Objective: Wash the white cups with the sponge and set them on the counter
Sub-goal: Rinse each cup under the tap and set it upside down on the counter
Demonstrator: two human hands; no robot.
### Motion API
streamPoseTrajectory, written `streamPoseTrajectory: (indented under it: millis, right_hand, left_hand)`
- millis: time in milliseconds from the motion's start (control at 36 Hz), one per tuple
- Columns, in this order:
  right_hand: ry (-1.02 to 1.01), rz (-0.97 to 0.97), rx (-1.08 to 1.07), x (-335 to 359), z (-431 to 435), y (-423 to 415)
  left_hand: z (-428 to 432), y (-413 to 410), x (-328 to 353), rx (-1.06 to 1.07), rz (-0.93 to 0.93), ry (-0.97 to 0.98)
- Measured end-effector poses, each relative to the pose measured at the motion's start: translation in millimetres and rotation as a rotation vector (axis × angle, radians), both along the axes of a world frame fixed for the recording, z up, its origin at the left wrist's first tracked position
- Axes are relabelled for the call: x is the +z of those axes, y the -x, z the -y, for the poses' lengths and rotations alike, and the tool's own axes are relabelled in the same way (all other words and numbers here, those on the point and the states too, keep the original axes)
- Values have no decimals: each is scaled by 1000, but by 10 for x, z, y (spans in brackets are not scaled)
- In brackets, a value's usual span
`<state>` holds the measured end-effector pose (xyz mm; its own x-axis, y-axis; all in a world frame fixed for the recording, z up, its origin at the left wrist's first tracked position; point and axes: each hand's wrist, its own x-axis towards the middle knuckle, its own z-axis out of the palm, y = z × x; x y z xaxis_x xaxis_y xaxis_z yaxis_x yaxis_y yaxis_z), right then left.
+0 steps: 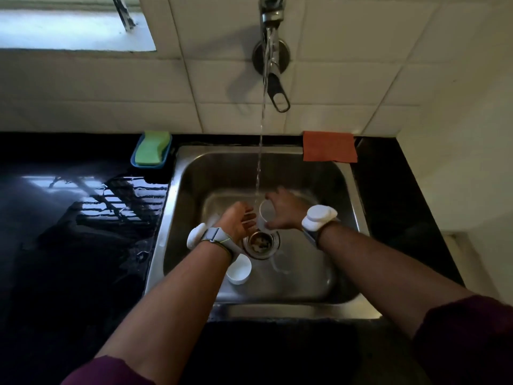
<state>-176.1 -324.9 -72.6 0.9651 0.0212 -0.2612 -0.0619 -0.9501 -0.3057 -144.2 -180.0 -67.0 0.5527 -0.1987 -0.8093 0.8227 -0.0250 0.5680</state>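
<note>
My right hand grips a white cup over the steel sink, with the cup's mouth turned toward my left hand and the water stream falling just beside it. My left hand is open, fingers spread, right next to the cup's mouth and holding nothing. A second white cup lies on the sink floor under my left wrist, near the drain. The green sponge rests in a blue tray on the dark counter at the sink's back left corner.
The tap on the tiled wall is running. An orange cloth hangs over the sink's back right rim. The wet black counter spreads to the left; a narrower black strip lies to the right.
</note>
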Motion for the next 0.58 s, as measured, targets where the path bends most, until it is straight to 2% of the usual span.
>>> streamPoseTrajectory:
  millis: [139,361,500,583]
  right_hand:
    - [-193,158,-33,540,52,-240]
    - [-214,342,-35,1016,68,-515]
    - [-305,450,-21,1222,43,-485]
    - [-340,457,-45,1271,70,-449]
  left_hand:
    - [-46,-185,119,36,105,81]
    - [-2,-408,457,167,122,455]
    - [-31,-513,616,48,67,739]
    - [-86,-504,588,9,193,766]
